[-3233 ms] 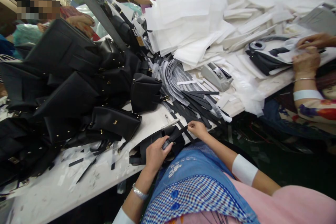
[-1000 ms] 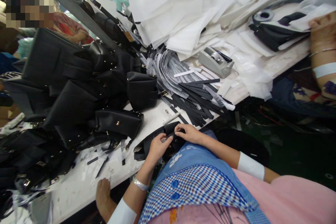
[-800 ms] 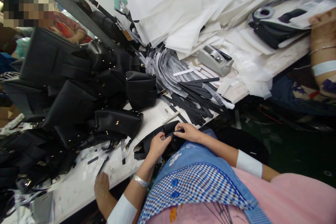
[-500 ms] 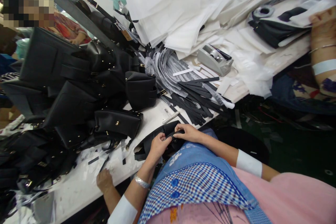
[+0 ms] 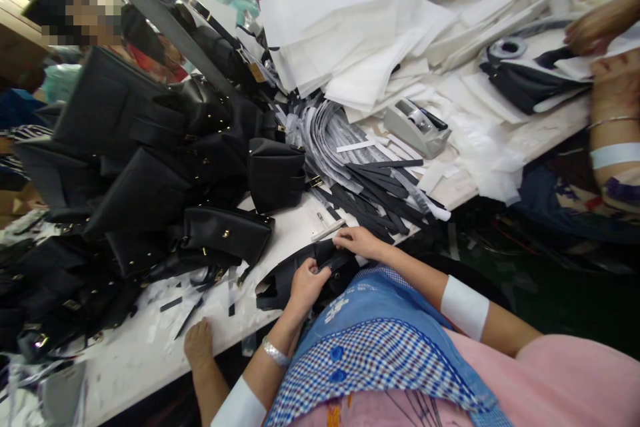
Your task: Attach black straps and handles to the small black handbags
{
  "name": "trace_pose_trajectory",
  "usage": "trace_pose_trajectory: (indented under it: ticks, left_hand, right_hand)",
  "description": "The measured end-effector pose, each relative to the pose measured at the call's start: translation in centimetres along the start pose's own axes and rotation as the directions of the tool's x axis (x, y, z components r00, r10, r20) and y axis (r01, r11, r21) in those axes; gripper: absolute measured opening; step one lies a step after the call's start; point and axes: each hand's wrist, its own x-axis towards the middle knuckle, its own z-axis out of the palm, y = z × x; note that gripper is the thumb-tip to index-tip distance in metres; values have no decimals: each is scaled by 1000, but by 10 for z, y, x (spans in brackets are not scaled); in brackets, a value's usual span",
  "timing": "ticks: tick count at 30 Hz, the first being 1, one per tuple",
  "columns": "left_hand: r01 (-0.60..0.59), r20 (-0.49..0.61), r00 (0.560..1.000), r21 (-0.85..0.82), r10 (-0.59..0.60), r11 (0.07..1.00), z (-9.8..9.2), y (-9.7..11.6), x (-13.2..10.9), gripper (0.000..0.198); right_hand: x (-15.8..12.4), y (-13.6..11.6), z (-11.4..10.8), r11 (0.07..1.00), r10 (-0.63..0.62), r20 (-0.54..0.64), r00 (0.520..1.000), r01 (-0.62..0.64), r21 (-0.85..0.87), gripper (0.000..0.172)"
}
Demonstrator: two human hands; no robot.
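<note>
A black leather-like bag (image 5: pixel 283 275) lies at the table's front edge, against the blue apron. My left hand (image 5: pixel 306 285) is closed on its near part, with thumb and forefinger pinched together. On the far right part of the bag, my right hand (image 5: pixel 359 242) has its fingers bent in a pinch at the edge. A small round metal fitting shows on the bag between the hands. What exactly lies under the fingertips is too small to make out. Just beyond the bag lies a pale pen-like stick (image 5: pixel 329 229).
Black bags (image 5: pixel 227 230) are heaped at the left. Black straps (image 5: pixel 370 197), a grey tape dispenser (image 5: pixel 417 127) and white sheets (image 5: pixel 345 13) cover the far side. A co-worker's hand (image 5: pixel 199 341) rests on the near table edge; another person's hands (image 5: pixel 615 77) work at the right.
My right hand has drawn a little away from my left, widening the space between them over the bag. At the right, a second hand of the co-worker has come into view. The camera has shifted slightly.
</note>
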Motion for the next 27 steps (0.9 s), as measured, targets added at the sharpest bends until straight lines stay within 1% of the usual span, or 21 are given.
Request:
trace_pose_trajectory:
  ticks: [2, 3, 5, 7, 10, 12, 15, 16, 17, 18, 19, 20, 21, 22, 23, 25, 27]
  left_hand:
    - [-7, -5, 1000, 3, 7, 1000, 0, -2, 1, 18]
    - [-10, -7, 1000, 4, 10, 1000, 0, -2, 2, 18]
    - [-15, -9, 1000, 5, 15, 1000, 0, -3, 2, 18]
    - [-17, -10, 1000, 6, 18, 1000, 0, -3, 2, 19]
    - [-16, -14, 1000, 7, 16, 1000, 1, -5, 2, 20]
    - [-16, -17, 1000, 1, 16, 1000, 1, -7, 2, 20]
    - [-22, -19, 1000, -13, 22, 1000, 2, -9, 2, 21]
    - [-23, -19, 1000, -15, 23, 1000, 2, -9, 2, 22]
    - [-23, -18, 1000, -17, 23, 1000, 2, -8, 2, 23]
    - [-23, -17, 1000, -21, 23, 1000, 2, -8, 3, 23]
    - [-23, -13, 1000, -24, 22, 999, 2, -7, 3, 24]
    - [-22, -10, 1000, -23, 22, 999, 2, -6, 3, 24]
    - [-23, -10, 1000, -17, 23, 1000, 1, -6, 2, 24]
    - [-25, -15, 1000, -5, 25, 1000, 1, -5, 2, 24]
    - [-29, -22, 999, 9, 29, 1000, 1, -5, 2, 24]
    - [-39, -36, 999, 24, 40, 999, 1, -4, 1, 24]
    - [-46, -41, 998, 13, 46, 999, 1, -4, 0, 23]
  right_hand:
    - [23, 1, -6, 995, 19, -45, 999, -23, -94, 25]
    - [35, 1, -7, 990, 20, -47, 999, -26, -139, 22]
    - [57, 0, -4, 976, 19, -22, 1000, -24, -216, 21]
    - [73, -2, 1, 965, 23, 8, 1000, -20, -262, 22]
    - [83, -7, 1, 960, 33, 29, 999, -24, -280, 18]
    - [81, -10, -7, 965, 37, 6, 999, -34, -259, 16]
    - [61, -17, -26, 980, 24, -67, 997, -37, -196, 23]
    - [50, -20, -31, 992, 21, -84, 996, -32, -120, 25]
    - [37, -24, -35, 1000, 29, -92, 995, -29, 0, 26]
    - [23, -28, -38, 987, 51, -83, 995, -38, 156, 27]
    - [8, -32, -38, 943, 86, -59, 995, -63, 326, 29]
    - [-7, -36, -37, 874, 129, -22, 991, -103, 475, 32]
    - [-20, -41, -34, 802, 169, 15, 985, -147, 579, 34]
    - [-32, -45, -30, 757, 204, 38, 978, -183, 627, 34]
    - [-42, -48, -25, 739, 231, 39, 972, -201, 643, 34]
    - [-56, -54, -15, 763, 260, -18, 965, -194, 617, 31]
    - [-62, -58, -7, 824, 260, -99, 961, -167, 542, 28]
